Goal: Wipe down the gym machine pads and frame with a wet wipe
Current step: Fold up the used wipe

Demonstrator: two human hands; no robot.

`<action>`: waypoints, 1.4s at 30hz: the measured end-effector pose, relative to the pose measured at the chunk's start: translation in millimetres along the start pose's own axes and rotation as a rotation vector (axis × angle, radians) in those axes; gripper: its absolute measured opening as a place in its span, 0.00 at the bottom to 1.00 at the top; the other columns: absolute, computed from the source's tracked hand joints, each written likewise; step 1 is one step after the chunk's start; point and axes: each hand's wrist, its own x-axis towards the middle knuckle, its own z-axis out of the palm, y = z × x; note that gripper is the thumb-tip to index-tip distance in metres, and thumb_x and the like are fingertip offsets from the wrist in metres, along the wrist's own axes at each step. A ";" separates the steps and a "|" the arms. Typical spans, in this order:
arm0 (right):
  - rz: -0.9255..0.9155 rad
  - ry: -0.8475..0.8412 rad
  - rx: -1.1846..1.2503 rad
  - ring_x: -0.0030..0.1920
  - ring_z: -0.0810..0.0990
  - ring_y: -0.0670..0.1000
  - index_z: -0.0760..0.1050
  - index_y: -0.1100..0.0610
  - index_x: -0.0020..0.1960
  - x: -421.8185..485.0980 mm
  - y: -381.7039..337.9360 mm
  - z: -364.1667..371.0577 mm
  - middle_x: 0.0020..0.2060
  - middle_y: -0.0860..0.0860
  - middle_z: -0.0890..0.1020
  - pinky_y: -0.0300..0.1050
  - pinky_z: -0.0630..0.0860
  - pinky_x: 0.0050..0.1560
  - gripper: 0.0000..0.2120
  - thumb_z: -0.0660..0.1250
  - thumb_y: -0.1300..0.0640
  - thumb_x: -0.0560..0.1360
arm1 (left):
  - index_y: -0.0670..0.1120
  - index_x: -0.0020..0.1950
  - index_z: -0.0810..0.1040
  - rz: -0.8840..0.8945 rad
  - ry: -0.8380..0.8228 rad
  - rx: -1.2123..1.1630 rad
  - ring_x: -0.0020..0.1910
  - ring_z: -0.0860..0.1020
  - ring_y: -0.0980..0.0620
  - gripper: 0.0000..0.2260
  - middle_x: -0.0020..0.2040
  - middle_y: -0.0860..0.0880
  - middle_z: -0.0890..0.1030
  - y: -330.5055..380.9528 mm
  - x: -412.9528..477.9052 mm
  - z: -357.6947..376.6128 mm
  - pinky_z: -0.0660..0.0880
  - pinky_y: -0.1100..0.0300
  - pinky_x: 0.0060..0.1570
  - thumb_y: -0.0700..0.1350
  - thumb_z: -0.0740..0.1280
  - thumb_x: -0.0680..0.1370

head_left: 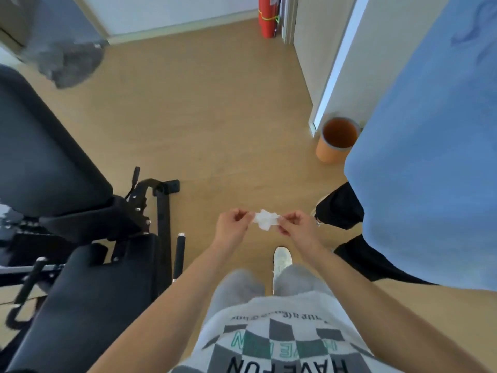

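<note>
A small crumpled white wet wipe (pixel 265 219) is stretched between my two hands over the wooden floor. My left hand (pixel 233 224) pinches its left end and my right hand (pixel 295 225) pinches its right end. The black gym machine stands to my left: its long back pad (pixel 45 157) slopes up at the left edge, its seat pad (pixel 88 305) lies lower down by my left arm, and its black metal frame (pixel 164 211) runs along the floor between them. Both hands are well to the right of the machine, apart from it.
Another person in a blue shirt (pixel 430 157) and black trousers stands close on my right. An orange bin (pixel 337 140) sits by a white door frame. A red fire extinguisher (pixel 266 16) stands at the far wall. A grey rug (pixel 72 64) lies at the far left.
</note>
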 end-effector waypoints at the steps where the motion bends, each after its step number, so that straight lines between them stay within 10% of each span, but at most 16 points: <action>1: -0.009 0.018 0.000 0.36 0.81 0.50 0.76 0.59 0.43 14.2 -9.6 -0.4 0.37 0.54 0.83 0.38 0.79 0.38 0.06 0.71 0.65 0.78 | 0.45 0.40 0.80 -0.003 -0.001 -0.044 0.30 0.72 0.52 0.10 0.30 0.50 0.77 11.0 13.8 3.0 0.70 0.59 0.35 0.44 0.71 0.81; 13: 0.030 0.277 -0.061 0.35 0.82 0.53 0.78 0.54 0.46 187.8 -109.0 -0.4 0.32 0.51 0.83 0.57 0.82 0.48 0.07 0.71 0.66 0.76 | 0.45 0.52 0.84 -0.072 -0.283 -0.167 0.34 0.78 0.56 0.05 0.39 0.49 0.82 139.6 221.4 37.7 0.79 0.61 0.43 0.44 0.75 0.78; 18: 0.025 0.298 -0.057 0.34 0.78 0.47 0.77 0.53 0.64 260.6 -154.4 4.6 0.30 0.50 0.79 0.50 0.80 0.49 0.17 0.70 0.66 0.77 | 0.49 0.50 0.83 -0.015 -0.463 0.018 0.38 0.79 0.52 0.05 0.40 0.48 0.82 193.7 320.3 51.1 0.79 0.62 0.45 0.41 0.76 0.77; 25: 0.112 0.472 -0.044 0.38 0.78 0.48 0.79 0.48 0.48 372.7 -179.7 -18.3 0.37 0.52 0.81 0.38 0.75 0.42 0.08 0.74 0.60 0.75 | 0.49 0.46 0.83 0.035 -0.608 0.154 0.39 0.78 0.54 0.03 0.42 0.50 0.84 239.9 440.0 129.4 0.77 0.61 0.44 0.43 0.76 0.76; 31: 0.260 0.680 0.122 0.33 0.80 0.53 0.79 0.57 0.43 491.1 -131.5 -69.2 0.33 0.56 0.83 0.56 0.81 0.45 0.04 0.74 0.63 0.74 | 0.54 0.42 0.84 0.098 -0.633 0.359 0.38 0.77 0.53 0.09 0.41 0.44 0.83 225.5 543.6 232.0 0.79 0.50 0.46 0.56 0.77 0.68; 36: 0.345 0.779 0.370 0.33 0.79 0.53 0.77 0.59 0.42 568.9 -104.6 -110.3 0.40 0.59 0.82 0.45 0.81 0.39 0.08 0.71 0.69 0.76 | 0.52 0.43 0.83 0.040 -0.681 0.335 0.34 0.77 0.53 0.04 0.37 0.51 0.81 214.6 608.7 311.3 0.77 0.55 0.43 0.44 0.76 0.74; 42: 0.329 0.881 0.504 0.36 0.79 0.51 0.79 0.59 0.55 644.7 -107.6 -168.0 0.47 0.58 0.82 0.41 0.83 0.40 0.11 0.69 0.70 0.77 | 0.51 0.62 0.82 0.025 -0.694 0.286 0.55 0.82 0.46 0.16 0.57 0.47 0.84 233.1 655.6 384.3 0.78 0.53 0.59 0.37 0.70 0.76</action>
